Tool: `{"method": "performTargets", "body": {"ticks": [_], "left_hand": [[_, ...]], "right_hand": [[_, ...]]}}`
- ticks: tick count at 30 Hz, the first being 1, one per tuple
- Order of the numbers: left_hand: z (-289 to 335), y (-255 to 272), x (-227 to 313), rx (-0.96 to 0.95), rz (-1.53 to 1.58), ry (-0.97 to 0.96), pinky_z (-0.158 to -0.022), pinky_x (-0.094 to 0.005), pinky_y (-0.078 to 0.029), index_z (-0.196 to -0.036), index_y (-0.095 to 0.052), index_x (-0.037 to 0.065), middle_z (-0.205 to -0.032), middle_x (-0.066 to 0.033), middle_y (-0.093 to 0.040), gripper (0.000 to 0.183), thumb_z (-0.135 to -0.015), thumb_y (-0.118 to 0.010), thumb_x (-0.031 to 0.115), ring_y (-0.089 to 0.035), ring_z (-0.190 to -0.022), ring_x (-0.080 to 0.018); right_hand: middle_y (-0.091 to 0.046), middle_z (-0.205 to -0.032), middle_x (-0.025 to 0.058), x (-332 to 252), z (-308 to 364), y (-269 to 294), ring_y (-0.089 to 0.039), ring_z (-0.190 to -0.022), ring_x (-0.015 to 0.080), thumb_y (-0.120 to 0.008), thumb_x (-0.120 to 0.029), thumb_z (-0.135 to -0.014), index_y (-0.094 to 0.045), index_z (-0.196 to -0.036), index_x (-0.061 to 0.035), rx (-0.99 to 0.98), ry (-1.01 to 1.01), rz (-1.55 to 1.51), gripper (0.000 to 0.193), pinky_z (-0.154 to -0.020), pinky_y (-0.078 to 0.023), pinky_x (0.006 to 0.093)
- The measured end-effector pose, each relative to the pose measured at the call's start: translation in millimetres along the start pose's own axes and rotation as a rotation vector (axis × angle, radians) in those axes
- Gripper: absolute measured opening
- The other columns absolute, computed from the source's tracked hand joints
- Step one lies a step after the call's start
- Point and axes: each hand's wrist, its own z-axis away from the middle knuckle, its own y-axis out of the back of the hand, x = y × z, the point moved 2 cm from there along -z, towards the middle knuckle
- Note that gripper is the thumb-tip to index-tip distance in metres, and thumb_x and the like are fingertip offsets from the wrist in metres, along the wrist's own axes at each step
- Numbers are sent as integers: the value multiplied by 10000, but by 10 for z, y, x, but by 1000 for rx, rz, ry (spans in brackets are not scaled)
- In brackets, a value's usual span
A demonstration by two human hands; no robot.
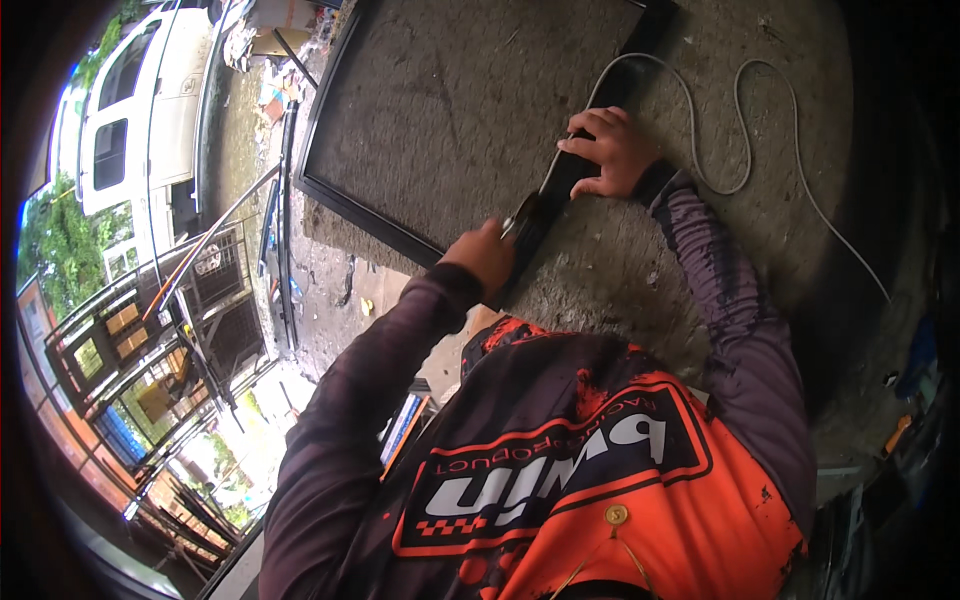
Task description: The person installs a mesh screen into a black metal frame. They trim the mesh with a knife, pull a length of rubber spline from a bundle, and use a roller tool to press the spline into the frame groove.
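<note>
A dark-framed panel [440,120] with a black frame [372,222] lies flat in front of me, its surface mesh-like. My left hand [482,258] is closed around a small spline roller [518,216] with a shiny metal part, placed at the frame's near right corner. Much of that tool is hidden by the fingers. Along the right side of the frame runs a thin grey cord [690,90]. My right hand [612,152] rests over that side, fingertips touching the cord and thumb spread apart from them.
The cord's loose length curves across the worn grey surface [740,230] to the right. Off to the left stand a white van [150,100], metal racks [150,350] and long thin bars [285,230]. An orange-handled item [898,434] lies at the far right.
</note>
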Motion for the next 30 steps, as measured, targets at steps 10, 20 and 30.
{"method": "performTargets", "body": {"ticks": [10,20,30], "left_hand": [[-7,102,93,-157,-80,142,-817,-505,-520,-1110,-551,-52,-952,-317,-664,378,-975,-453,287,-657,-947,-456],[-200,300,353,-92,-31,131,-858,-522,-505,-1141,-518,-42,-989,-314,-658,396,-982,-443,313,-637,-988,-471],[-211,219,286,-32,37,79,-807,-545,-503,-1090,-497,-54,-913,-337,-646,345,-975,-452,268,-638,-921,-494]], "right_hand": [[-511,-1205,64,29,-31,16,-462,-1216,284,-844,-577,-554,-589,-1161,-161,32,-30,-25,779,-1039,-351,476],[-593,-681,19,424,335,321,-562,-560,214,-606,-592,-882,-647,-845,-72,340,-1259,-414,523,-527,-480,382],[-674,-702,34,1159,-104,890,-586,-512,100,-515,-469,-980,-674,-808,-37,205,-1777,-628,491,-442,-439,264]]}}
